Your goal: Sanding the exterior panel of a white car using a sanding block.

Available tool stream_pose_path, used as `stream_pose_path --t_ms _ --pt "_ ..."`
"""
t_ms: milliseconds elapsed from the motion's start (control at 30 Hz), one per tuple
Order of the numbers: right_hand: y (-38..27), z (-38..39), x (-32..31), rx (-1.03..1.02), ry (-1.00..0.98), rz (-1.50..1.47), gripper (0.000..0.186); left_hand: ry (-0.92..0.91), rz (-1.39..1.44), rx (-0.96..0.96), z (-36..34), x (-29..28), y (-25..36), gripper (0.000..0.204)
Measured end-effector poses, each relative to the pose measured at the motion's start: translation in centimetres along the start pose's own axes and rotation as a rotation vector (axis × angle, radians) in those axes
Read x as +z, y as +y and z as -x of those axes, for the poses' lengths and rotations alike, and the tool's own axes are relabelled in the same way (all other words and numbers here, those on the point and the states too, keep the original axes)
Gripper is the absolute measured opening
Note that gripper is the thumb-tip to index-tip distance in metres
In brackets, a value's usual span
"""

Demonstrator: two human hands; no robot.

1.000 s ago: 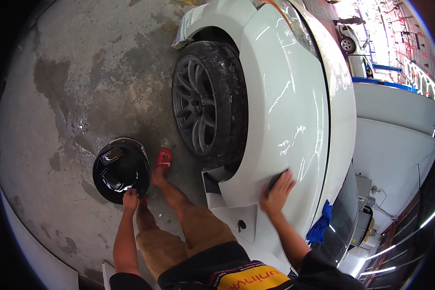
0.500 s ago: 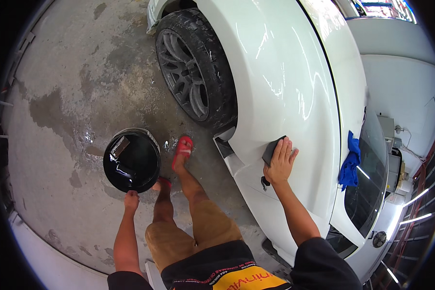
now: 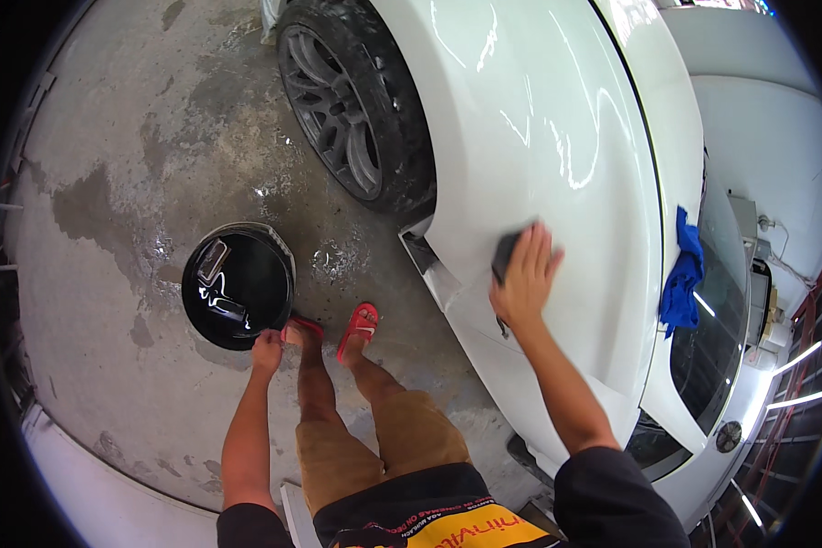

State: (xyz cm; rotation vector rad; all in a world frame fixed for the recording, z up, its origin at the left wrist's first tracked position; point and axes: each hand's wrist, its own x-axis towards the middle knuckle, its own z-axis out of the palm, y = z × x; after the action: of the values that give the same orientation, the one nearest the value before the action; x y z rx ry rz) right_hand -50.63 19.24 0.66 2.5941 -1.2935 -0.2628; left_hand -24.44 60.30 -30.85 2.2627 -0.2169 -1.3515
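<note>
My right hand [image 3: 526, 277] lies flat over a dark grey piece of sandpaper [image 3: 506, 257], pressing it against the white car's fender [image 3: 484, 183]. Its fingers are stretched forward and a little blurred. Low on the left, the fingers of my left hand [image 3: 267, 351] are closed at the near rim of a round black bucket [image 3: 188, 306]. Dark liquid with bright reflections fills the bucket, and a lighter rectangular shape shows at its surface.
A grey-rimmed wheel [image 3: 338, 108] sits ahead in the wheel arch. Wet patches mark the concrete floor [image 3: 100, 274]. My feet in red slides [image 3: 360, 329] stand between bucket and car. A blue cloth [image 3: 683, 279] hangs by the windscreen.
My right hand and the sandpaper have slid slightly forward along the fender. My right foot has stepped back. The bucket stays in my left hand, and the whole view has shifted a little.
</note>
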Motion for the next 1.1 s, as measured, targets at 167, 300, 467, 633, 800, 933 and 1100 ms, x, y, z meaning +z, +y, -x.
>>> stream_pose_path --t_ms 167,300,467,633,800,933,1100 --pt "-1.0 -4.4 -2.4 -0.012 0.177 -0.102 0.080 -0.037 0.089 -0.033 1.8 5.1 1.7 0.031" --pt "-2.9 9.2 1.0 0.000 0.023 -0.567 0.065 -0.114 0.223 -0.045 4.8 8.1 6.3 0.031" --pt "-17.8 8.7 3.3 0.409 -0.629 -1.628 0.047 -0.030 0.427 -0.070 6.1 9.1 2.6 0.024" --pt "-31.0 3.3 14.3 0.113 -0.968 -1.246 0.039 -0.061 0.674 -0.152 7.8 8.9 4.1 0.024" --pt "-41.7 -1.6 22.6 -0.510 -0.223 -0.509 0.051 0.056 0.903 -0.163 7.4 4.8 2.5 0.022" --pt "-44.3 -2.0 25.2 -0.266 -0.667 -0.585 0.046 0.207 1.112 -0.106 6.3 -0.3 2.1 0.023" --pt "-39.6 1.0 20.4 1.176 -1.570 -2.126 0.021 0.160 1.268 -0.202 2.9 -3.0 6.7 0.036"
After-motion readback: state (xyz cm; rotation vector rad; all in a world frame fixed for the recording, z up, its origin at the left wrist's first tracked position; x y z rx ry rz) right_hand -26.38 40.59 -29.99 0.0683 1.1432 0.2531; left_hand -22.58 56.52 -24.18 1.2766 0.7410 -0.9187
